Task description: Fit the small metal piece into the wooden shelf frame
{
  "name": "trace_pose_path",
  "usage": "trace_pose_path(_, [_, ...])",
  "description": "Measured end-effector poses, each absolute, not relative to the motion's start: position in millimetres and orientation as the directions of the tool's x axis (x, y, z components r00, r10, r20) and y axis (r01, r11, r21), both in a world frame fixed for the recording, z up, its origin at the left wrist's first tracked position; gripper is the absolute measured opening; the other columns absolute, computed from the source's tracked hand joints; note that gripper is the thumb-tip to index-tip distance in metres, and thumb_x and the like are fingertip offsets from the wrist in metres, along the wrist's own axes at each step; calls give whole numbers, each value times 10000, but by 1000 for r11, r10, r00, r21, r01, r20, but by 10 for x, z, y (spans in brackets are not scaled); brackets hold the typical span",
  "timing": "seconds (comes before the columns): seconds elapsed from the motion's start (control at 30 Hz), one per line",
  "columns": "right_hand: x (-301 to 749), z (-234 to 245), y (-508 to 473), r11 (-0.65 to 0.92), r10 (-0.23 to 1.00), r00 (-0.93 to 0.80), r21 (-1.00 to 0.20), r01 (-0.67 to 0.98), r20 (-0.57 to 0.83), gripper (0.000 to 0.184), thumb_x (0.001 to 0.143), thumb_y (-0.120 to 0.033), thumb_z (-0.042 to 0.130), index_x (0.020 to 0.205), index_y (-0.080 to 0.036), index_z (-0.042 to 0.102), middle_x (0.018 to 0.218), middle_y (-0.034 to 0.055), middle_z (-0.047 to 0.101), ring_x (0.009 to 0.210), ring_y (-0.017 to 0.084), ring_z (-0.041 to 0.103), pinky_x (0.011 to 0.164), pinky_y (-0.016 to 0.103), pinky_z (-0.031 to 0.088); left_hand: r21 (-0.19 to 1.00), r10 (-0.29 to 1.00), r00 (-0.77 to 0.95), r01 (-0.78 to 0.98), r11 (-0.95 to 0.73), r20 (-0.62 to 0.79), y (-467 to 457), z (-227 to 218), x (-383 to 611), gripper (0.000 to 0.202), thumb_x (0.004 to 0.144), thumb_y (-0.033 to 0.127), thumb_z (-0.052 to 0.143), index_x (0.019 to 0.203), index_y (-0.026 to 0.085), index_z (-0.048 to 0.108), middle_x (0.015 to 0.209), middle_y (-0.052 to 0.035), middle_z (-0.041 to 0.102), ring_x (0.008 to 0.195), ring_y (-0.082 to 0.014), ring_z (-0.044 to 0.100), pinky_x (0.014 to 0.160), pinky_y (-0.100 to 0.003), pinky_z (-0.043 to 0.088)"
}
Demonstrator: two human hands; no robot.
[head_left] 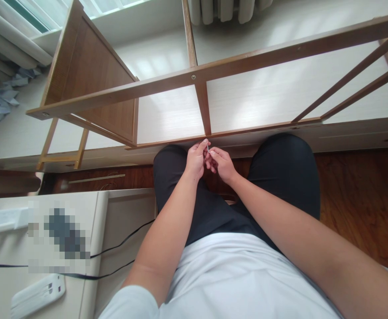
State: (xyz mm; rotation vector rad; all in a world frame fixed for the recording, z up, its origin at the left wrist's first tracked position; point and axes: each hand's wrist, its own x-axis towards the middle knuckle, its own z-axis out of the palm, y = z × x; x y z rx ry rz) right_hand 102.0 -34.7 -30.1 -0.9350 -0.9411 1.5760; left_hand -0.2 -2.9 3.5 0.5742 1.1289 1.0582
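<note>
My left hand (195,158) and my right hand (221,163) meet between my knees, fingers curled and pinched together. Between the fingertips is a small thin pale item (207,148), too small to name. The hands sit right at the near bottom rail of a wooden shelf frame (194,76) lying on its side in front of me, just below its upright divider (203,106). I am seated, with dark trousers and a white shirt.
A white cabinet (91,221) stands at my left with a power strip (37,294) and black cables (121,243) on it. A thin wooden strip (96,178) lies on the dark wood floor. Crumpled paper (1,99) lies at far left; a radiator (227,9) is ahead.
</note>
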Motion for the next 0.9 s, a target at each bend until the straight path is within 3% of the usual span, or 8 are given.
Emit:
trace_pose_path(0.57, [988,-283,-357,-163,982,-150,-920,-356,-116,371,928,-565,596,795,-220,563,538,-53,588,380,83,424,367,214,291,826,905,-20,-417,379,-425,-16,32,-29,355,684,401,885,758,140,657,567,71,495,439,-43,448,390,-166,326])
trace_pose_path(0.9, [973,-260,-393,-98,993,-94,-951,-292,-73,370,909,-583,645,845,-226,571,555,-61,566,407,85,396,407,229,299,828,908,-7,-415,378,-418,-40,68,-41,374,665,440,881,771,124,711,557,55,501,442,-66,450,374,-185,333])
